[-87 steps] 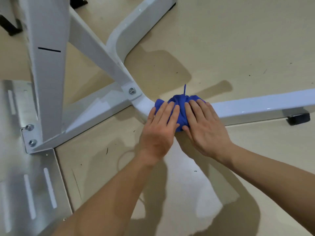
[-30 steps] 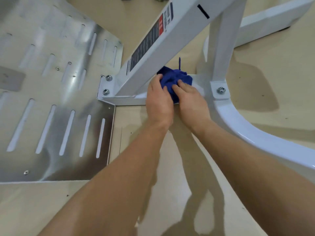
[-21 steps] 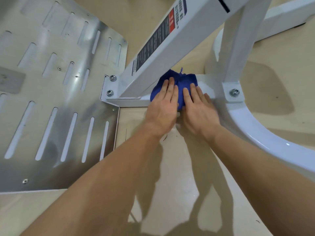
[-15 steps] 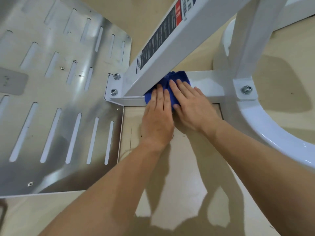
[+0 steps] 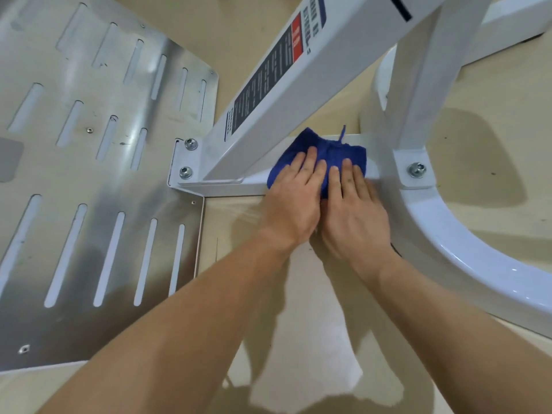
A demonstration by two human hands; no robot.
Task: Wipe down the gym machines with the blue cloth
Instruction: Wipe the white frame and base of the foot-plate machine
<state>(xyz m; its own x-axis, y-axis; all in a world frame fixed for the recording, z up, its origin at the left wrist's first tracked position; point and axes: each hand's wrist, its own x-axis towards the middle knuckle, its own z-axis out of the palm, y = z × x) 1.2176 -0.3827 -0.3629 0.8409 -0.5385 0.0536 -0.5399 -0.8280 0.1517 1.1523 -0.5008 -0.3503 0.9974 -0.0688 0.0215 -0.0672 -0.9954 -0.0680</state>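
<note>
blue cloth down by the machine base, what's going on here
A person is wiping a gym machine's low white crossbar. The left hand and right hand lie flat side by side on the blue cloth, pressing it onto the bar between the slanted beam and the upright post. A slotted metal plate lies to the left.

Beige floor (image 5: pixel 493 144), slotted metal plate (image 5: pixel 98 180) lying flat at left, white machine frame (image 5: pixel 463 258) resting at right

Frame (image 5: pixel 466 252): white painted metal, glossy and smooth; plate (image 5: pixel 89 186): bare slotted sheet metal, brushed, dully reflective; cloth (image 5: pixel 334 150): blue, soft, nubbly weave; bolts (image 5: pixel 416 170): bright steel; floor (image 5: pixel 501 115): beige, matt, scuffed
</note>
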